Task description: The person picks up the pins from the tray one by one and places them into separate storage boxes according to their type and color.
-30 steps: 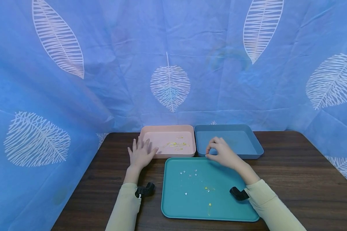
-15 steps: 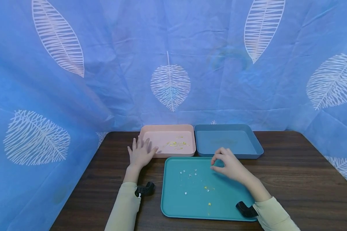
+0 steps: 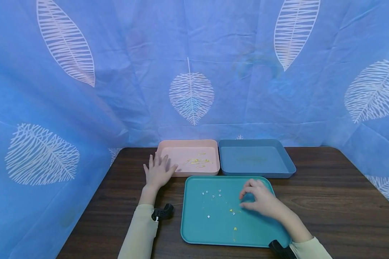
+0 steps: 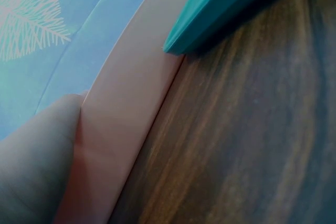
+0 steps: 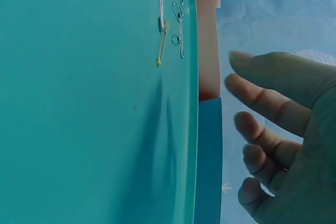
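Observation:
My left hand (image 3: 157, 176) rests with spread fingers at the left front corner of a pink tray (image 3: 184, 144); its thumb (image 4: 39, 150) lies against the tray wall in the left wrist view. Several gold safety pins (image 3: 197, 161) lie in that tray. Over the teal tray (image 3: 210, 232) hovers my right hand (image 3: 260, 200), thumb and fingers bent but apart, nothing between them. Several silver safety pins (image 3: 213, 196) are scattered on the teal tray. A gold safety pin (image 3: 235, 229) lies near its front edge, and another gold safety pin (image 5: 161, 45) lies by a silver one.
A blue tray (image 3: 275, 158) stands right of the pink one, both behind the teal tray. The trays sit on a dark wooden table (image 3: 327, 190). A blue cloth (image 3: 133, 90) with white leaf prints hangs behind and at the sides.
My right hand has drawn back from the blue tray's front edge to over the teal tray, its pinched thumb and fingertips coming apart. The left hand has stayed in place.

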### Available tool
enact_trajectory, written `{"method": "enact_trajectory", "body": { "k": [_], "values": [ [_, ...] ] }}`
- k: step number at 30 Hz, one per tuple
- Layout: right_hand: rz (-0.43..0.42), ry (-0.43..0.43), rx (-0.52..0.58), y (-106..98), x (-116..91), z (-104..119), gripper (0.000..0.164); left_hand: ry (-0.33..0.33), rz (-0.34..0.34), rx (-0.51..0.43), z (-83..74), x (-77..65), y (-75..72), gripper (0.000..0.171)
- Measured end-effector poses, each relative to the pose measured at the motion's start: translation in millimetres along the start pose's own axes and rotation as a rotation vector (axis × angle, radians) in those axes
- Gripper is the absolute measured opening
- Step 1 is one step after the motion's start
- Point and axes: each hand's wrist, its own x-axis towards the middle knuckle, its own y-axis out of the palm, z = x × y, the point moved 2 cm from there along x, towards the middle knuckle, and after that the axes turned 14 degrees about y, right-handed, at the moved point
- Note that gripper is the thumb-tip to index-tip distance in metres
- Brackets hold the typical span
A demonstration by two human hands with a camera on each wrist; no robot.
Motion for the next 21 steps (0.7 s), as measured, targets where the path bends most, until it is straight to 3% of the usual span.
{"method": "enact_trajectory", "body": {
  "k": [6, 21],
  "values": [
    [0.078, 0.036, 0.003, 0.9, -6.0, 0.1, 0.014, -0.007, 0.015, 0.016, 0.0, 1.1, 2.2, 0.076],
    [0.129, 0.121, -0.017, 26.9, -4.1, 8.1, 0.019, 0.004, 0.002, 0.019, 1.5, 0.3, -0.1, 0.076]
  ]
}}
